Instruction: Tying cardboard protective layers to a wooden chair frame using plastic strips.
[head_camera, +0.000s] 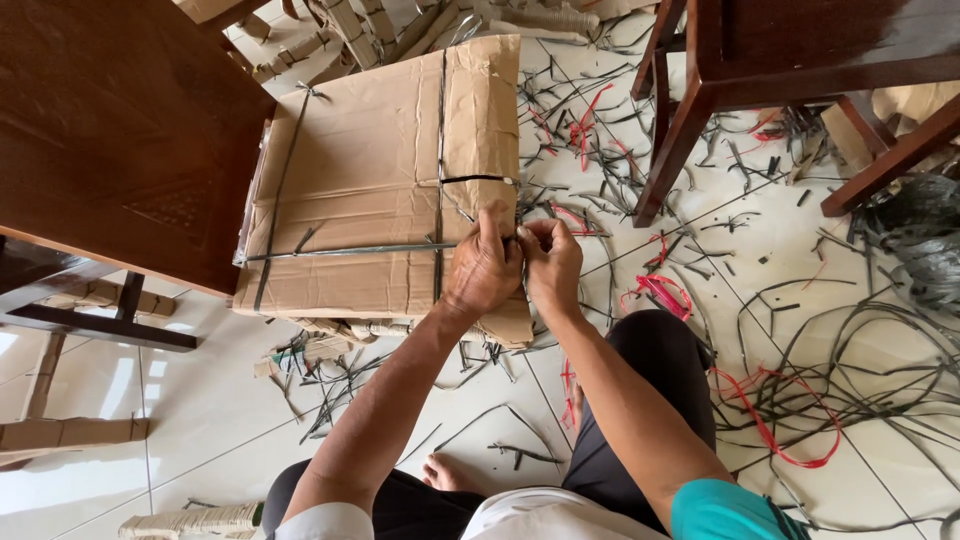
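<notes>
A flat bundle wrapped in brown cardboard (370, 180) lies on the tiled floor, bound by dark plastic straps (350, 250) crossing it lengthwise and sideways. My left hand (483, 270) and my right hand (550, 262) meet at the bundle's right edge, both pinching the end of a strap where it wraps around the cardboard. The fingertips are pressed together, hiding the strap's joint.
A dark wooden tabletop (120, 130) overhangs at left. Dark wooden furniture legs (680, 130) stand at upper right. Cut black and red strap scraps (770, 400) litter the floor at right. More cardboard-wrapped pieces (70, 432) lie at lower left. My knees and a bare foot (450, 472) are below.
</notes>
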